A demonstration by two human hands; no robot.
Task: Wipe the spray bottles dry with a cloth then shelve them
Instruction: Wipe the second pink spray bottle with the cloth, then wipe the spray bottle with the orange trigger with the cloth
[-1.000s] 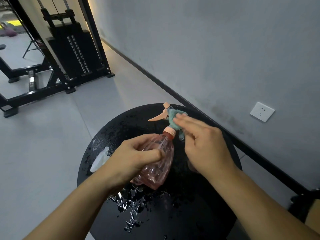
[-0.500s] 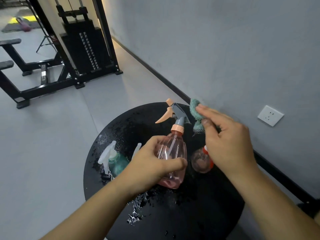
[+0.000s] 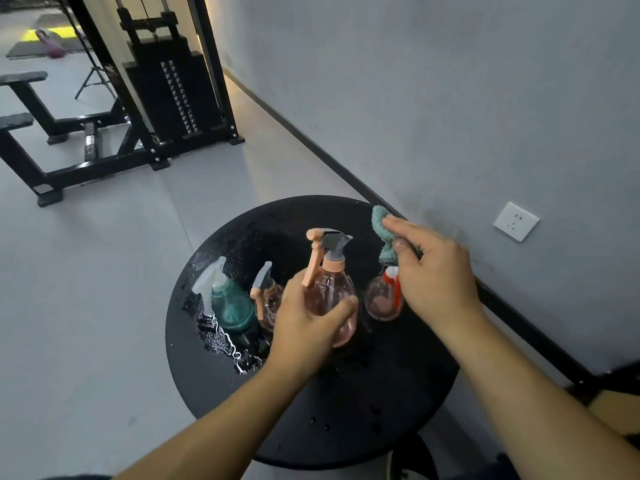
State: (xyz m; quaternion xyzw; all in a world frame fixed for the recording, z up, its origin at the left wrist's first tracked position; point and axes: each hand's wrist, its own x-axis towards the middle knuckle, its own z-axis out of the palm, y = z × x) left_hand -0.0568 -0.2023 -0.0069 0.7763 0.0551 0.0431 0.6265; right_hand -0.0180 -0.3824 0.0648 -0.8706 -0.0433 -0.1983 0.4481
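My left hand [image 3: 308, 327] grips a pink spray bottle [image 3: 334, 289] with a peach trigger and grey nozzle, held upright over the round black table [image 3: 346, 427]. To its right, my right hand [image 3: 433, 271] pinches a teal cloth [image 3: 381, 225], apart from the bottle. A round pink bottle with a red and white top [image 3: 381, 301] stands partly behind that hand. Left of my left hand stand a smaller pink bottle [image 3: 268, 299] and a teal bottle with a white sprayer [image 3: 230, 303].
Water drops and a puddle [image 3: 225, 337] lie on the table's left side. A grey wall with a white socket [image 3: 516, 221] runs close on the right. A black weight machine [image 3: 166, 88] and benches stand on the grey floor behind.
The pink bottle went from tilted to upright in my left hand. My right hand lifted the cloth off the nozzle and moved it right. The view shifted, showing more bottles.
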